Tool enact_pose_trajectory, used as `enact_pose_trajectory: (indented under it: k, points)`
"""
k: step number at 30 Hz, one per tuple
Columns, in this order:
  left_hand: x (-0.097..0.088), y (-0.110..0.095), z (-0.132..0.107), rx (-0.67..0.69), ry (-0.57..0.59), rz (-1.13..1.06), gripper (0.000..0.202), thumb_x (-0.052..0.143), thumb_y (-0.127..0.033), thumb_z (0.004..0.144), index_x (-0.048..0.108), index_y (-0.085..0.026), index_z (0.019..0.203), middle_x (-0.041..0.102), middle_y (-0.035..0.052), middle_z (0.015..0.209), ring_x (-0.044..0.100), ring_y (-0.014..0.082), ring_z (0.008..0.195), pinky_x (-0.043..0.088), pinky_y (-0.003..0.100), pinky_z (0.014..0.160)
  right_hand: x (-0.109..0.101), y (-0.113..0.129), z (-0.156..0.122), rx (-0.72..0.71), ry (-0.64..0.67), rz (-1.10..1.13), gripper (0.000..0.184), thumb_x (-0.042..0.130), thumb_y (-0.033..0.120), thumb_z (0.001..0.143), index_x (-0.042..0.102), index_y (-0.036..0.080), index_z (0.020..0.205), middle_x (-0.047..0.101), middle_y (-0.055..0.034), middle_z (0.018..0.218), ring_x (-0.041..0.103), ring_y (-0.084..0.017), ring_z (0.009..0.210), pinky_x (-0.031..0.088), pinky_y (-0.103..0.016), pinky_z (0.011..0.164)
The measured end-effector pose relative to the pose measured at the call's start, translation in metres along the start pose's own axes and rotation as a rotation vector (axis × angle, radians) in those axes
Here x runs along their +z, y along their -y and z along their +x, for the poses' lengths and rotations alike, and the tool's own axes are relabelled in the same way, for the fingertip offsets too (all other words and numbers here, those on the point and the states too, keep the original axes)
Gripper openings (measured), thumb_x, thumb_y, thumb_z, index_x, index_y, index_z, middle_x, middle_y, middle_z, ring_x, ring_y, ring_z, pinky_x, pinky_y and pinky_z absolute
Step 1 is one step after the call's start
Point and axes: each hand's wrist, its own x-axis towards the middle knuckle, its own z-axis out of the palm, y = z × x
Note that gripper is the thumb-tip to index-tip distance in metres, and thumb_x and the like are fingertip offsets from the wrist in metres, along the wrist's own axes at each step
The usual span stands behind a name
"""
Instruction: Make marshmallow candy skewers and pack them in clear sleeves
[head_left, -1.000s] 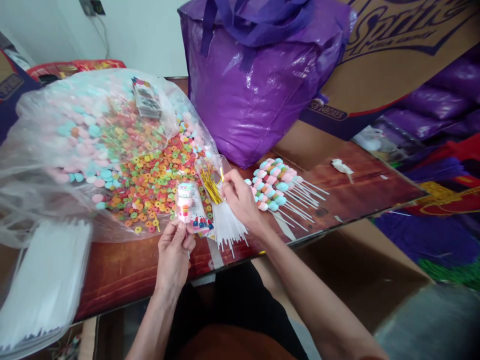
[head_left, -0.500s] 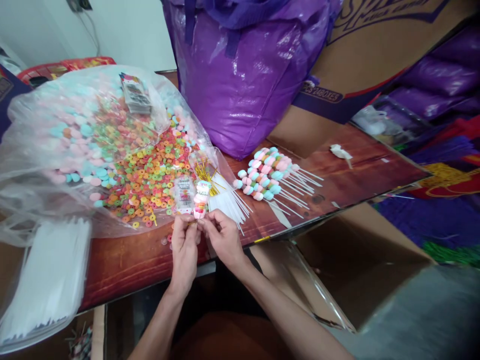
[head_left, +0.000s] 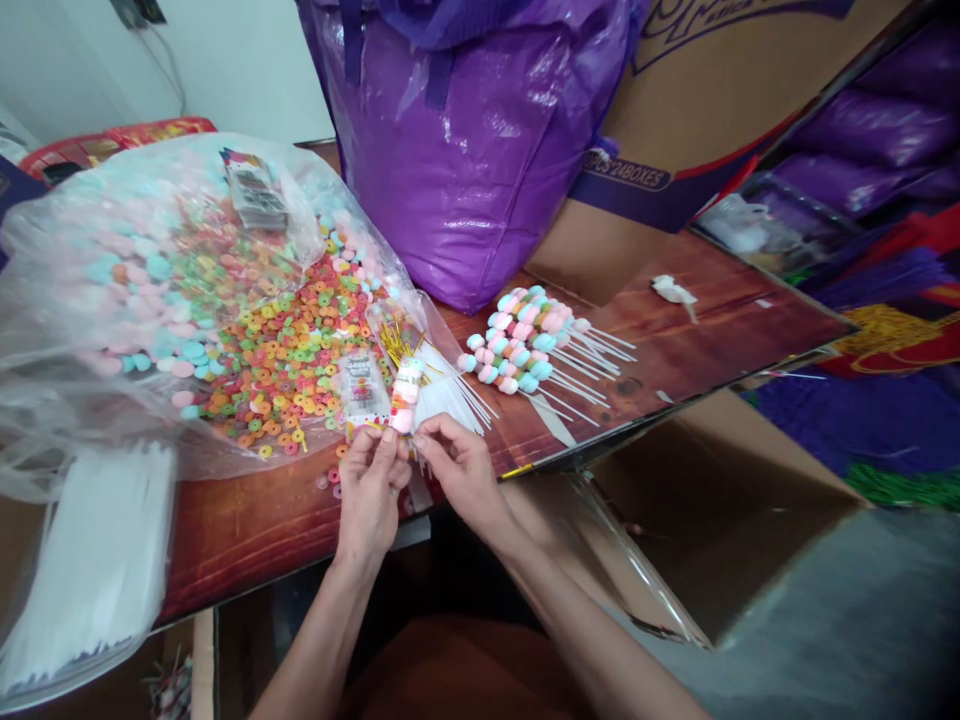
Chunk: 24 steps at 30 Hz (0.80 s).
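Observation:
My left hand (head_left: 369, 486) and my right hand (head_left: 458, 466) meet at the table's near edge. Both pinch the bottom of a small clear packet holding a candy skewer (head_left: 406, 394), which stands upright between them. Just behind it lie gold twist ties (head_left: 395, 343) and a bundle of white sticks (head_left: 444, 396) in a clear bag. A small printed packet (head_left: 360, 388) lies left of the skewer. Several finished candy skewers (head_left: 525, 345) lie in a pile to the right.
A big clear bag of coloured ring candies (head_left: 277, 350) and pastel marshmallows (head_left: 150, 270) covers the table's left. A purple bag (head_left: 465, 150) stands behind. White sticks in plastic (head_left: 90, 560) lie at the left edge. An open cardboard box (head_left: 712, 500) sits below right.
My right hand left the twist ties and came to the packet at my left hand. Both hands now hold the packed skewer near the table's edge.

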Motion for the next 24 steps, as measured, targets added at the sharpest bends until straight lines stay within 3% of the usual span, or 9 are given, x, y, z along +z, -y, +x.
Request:
enact_pose_trajectory:
  k: [3,6,10,12,16,18,21,23,24]
  points:
    - [-0.001,-0.006,-0.001,-0.202,0.072,-0.078,0.036,0.084,-0.028,0.072,0.049,-0.016,0.073,0.044,-0.0074,0.056,0.019,0.0009,0.044,0.016,0.013,0.04,-0.007,-0.003,0.001,0.046,0.038,0.09,0.018,0.062,0.035,0.087,0.059,0.02,0.079,0.049,0.0036,0.068,0.042,-0.011,0.059,0.036,-0.024,0.056]
    - [-0.003,-0.012,-0.003,-0.393,0.161,-0.156,0.036,0.083,-0.025,0.073,0.048,-0.017,0.076,0.032,-0.0104,0.054,0.014,0.0022,0.044,0.013,0.012,0.038,-0.016,0.002,0.003,0.011,0.115,0.101,0.017,0.061,0.034,0.088,0.058,0.02,0.079,0.054,-0.0001,0.081,0.045,-0.011,0.063,0.039,-0.024,0.057]
    - [-0.004,-0.014,-0.006,-0.507,0.263,-0.145,0.039,0.085,-0.03,0.07,0.049,-0.017,0.078,0.027,-0.0116,0.054,0.013,0.0028,0.045,0.014,0.011,0.038,-0.025,0.012,0.006,-0.102,0.258,0.016,0.017,0.054,0.031,0.092,0.054,0.02,0.08,0.052,-0.0001,0.081,0.049,-0.014,0.074,0.043,-0.026,0.068]
    - [-0.002,-0.011,-0.008,-0.441,0.254,-0.053,0.04,0.084,-0.037,0.072,0.051,-0.017,0.08,0.031,-0.0111,0.052,0.015,0.0029,0.045,0.015,0.012,0.038,-0.025,0.014,0.006,-0.18,0.239,-0.097,0.016,0.05,0.028,0.094,0.049,0.021,0.08,0.049,0.0011,0.078,0.047,-0.014,0.073,0.042,-0.026,0.069]
    - [0.002,0.001,-0.013,-0.124,0.117,0.153,0.03,0.074,-0.043,0.083,0.056,-0.019,0.087,0.045,-0.008,0.056,0.025,0.0035,0.043,0.022,0.014,0.041,-0.016,0.011,0.001,-0.25,0.11,-0.321,0.015,0.043,0.021,0.094,0.042,0.022,0.079,0.046,0.0022,0.076,0.044,-0.014,0.069,0.038,-0.026,0.066]
    - [0.0,0.007,-0.016,-0.027,0.082,0.237,0.027,0.071,-0.044,0.084,0.06,-0.019,0.086,0.05,-0.0056,0.06,0.038,0.0055,0.048,0.032,0.015,0.046,-0.013,0.011,-0.003,-0.206,0.065,-0.385,0.013,0.041,0.02,0.093,0.042,0.023,0.081,0.047,0.0024,0.074,0.044,-0.014,0.068,0.037,-0.026,0.065]
    - [-0.003,0.013,-0.018,0.078,0.044,0.353,0.025,0.075,-0.041,0.081,0.07,-0.018,0.091,0.065,0.0018,0.08,0.057,0.0123,0.07,0.046,0.02,0.062,-0.012,0.014,-0.005,-0.122,0.028,-0.402,0.007,0.042,0.02,0.09,0.047,0.022,0.085,0.052,0.0013,0.077,0.047,-0.014,0.07,0.039,-0.027,0.066]
    - [-0.005,0.014,-0.016,0.093,0.041,0.36,0.026,0.078,-0.037,0.078,0.072,-0.017,0.095,0.068,0.0042,0.089,0.06,0.0137,0.076,0.048,0.022,0.067,-0.014,0.015,-0.004,-0.038,0.054,-0.301,0.007,0.044,0.023,0.089,0.05,0.021,0.086,0.054,0.0017,0.076,0.049,-0.014,0.069,0.04,-0.026,0.064]
    - [-0.005,0.013,-0.014,0.068,0.044,0.322,0.026,0.08,-0.035,0.077,0.072,-0.017,0.094,0.068,0.0034,0.084,0.058,0.0118,0.071,0.046,0.02,0.063,-0.015,0.015,-0.004,0.015,0.08,-0.226,0.009,0.044,0.025,0.09,0.051,0.021,0.085,0.053,0.003,0.072,0.048,-0.013,0.064,0.04,-0.025,0.061]
